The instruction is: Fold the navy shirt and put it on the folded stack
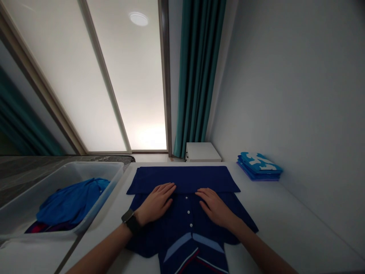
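Note:
A navy polo shirt point(182, 211) lies on the white table point(288, 228), its striped collar toward me and several white buttons facing up. Its far end is folded over toward me in a wide band. My left hand point(155, 203), with a dark watch on the wrist, rests flat across the left part of the fold's edge. On the right part of that edge lies my right hand point(215, 207), fingers stretched out and slightly bent. Neither hand grips the cloth.
A translucent plastic bin point(114, 177) at the left holds a crumpled blue garment point(74, 201) and darker cloth. Against the wall at right sits a stack of folded clothes point(259, 166). Beyond the table stand a white cabinet point(202, 151), a teal curtain point(199, 76) and frosted sliding doors point(131, 83).

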Action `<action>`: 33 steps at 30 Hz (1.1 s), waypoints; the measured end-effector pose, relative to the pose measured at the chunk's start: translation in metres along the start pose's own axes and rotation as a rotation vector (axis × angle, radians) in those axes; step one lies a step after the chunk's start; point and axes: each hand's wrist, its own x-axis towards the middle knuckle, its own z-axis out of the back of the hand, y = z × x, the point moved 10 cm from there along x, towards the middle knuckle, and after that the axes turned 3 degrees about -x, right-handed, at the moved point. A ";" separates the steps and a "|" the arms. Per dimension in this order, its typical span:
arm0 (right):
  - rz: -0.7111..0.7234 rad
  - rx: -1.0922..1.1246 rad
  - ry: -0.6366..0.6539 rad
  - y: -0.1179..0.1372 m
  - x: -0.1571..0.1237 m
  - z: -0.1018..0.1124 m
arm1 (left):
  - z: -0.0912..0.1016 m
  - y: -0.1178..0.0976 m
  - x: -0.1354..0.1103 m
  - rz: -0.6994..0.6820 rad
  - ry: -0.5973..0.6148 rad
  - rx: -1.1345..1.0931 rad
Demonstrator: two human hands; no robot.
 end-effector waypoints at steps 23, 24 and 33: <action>-0.195 -0.168 -0.074 -0.144 0.072 -0.030 | 0.029 0.194 0.063 0.287 0.228 0.162; -0.198 -0.169 -0.080 -0.144 0.071 -0.031 | 0.030 0.199 0.066 0.285 0.253 0.153; -0.211 -0.172 -0.123 -0.142 0.068 -0.028 | 0.019 0.222 0.085 0.341 0.431 0.092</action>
